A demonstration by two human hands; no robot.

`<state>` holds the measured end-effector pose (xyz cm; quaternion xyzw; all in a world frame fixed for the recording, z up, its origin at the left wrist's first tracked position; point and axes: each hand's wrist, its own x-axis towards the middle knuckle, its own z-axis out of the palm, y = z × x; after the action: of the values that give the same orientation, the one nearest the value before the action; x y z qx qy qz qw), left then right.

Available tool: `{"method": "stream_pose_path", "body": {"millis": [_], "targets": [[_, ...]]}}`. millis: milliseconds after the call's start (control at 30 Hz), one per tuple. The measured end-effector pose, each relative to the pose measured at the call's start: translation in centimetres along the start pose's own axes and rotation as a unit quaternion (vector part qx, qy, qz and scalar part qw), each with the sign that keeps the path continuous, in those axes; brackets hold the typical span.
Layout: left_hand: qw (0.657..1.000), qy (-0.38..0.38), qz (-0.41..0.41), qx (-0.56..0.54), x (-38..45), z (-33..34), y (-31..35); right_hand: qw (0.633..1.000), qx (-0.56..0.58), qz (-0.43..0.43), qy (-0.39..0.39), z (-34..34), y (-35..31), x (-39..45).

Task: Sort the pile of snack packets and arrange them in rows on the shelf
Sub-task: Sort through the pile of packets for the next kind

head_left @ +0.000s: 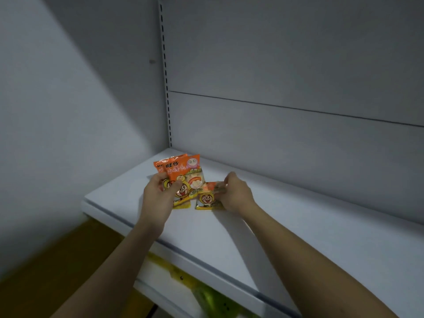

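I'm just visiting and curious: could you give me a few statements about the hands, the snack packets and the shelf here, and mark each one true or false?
1. The left hand holds orange packets upright. True.
2. The right hand hangs idle, away from any packet. False: its grip is on a small packet on the shelf.
3. The packets sit near the shelf's left end. True.
4. The shelf's back panel is covered with hanging goods. False: it is bare grey.
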<state>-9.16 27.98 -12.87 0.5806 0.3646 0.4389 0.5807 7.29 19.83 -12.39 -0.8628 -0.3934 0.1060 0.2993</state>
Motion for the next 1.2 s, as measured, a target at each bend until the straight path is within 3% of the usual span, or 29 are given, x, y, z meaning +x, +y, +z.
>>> {"method": "stream_pose_path", "body": {"millis": [133, 300, 533, 700, 933, 1033, 1100, 1200], "targets": [[0.999, -0.027, -0.003, -0.021, -0.7, 1.8, 0.5, 0.995, 0.083, -0.016, 0.052, -4.0, 1.8, -2.2], [0.989, -0.136, 0.033, -0.044, -4.5, 9.1, 1.5, 0.961, 0.248, 0.015, 0.125, -11.9, 7.6, -8.5], [0.948, -0.304, 0.072, -0.060, -14.1, 22.6, 2.5, 0.926, 0.266, 0.058, 0.261, -23.2, 18.2, -18.1], [0.925, -0.372, 0.057, -0.055, -20.9, 31.6, 3.9, 0.922, 0.229, 0.109, 0.291, -29.2, 25.9, -22.7], [0.926, -0.373, 0.040, -0.038, -26.1, 38.7, 3.2, 0.927, 0.108, 0.187, 0.306, -35.3, 36.3, -27.2], [0.930, -0.366, 0.029, -0.029, -27.6, 40.7, 2.8, 0.944, 0.035, 0.196, 0.264, -35.7, 39.5, -26.6], [0.934, -0.357, 0.022, -0.027, -28.6, 41.7, 2.7, 0.957, -0.078, 0.194, 0.201, -35.4, 41.0, -26.3], [0.939, -0.342, 0.012, -0.034, -29.8, 42.6, 2.5, 0.947, -0.189, 0.203, 0.159, -35.2, 41.6, -26.5]]}}
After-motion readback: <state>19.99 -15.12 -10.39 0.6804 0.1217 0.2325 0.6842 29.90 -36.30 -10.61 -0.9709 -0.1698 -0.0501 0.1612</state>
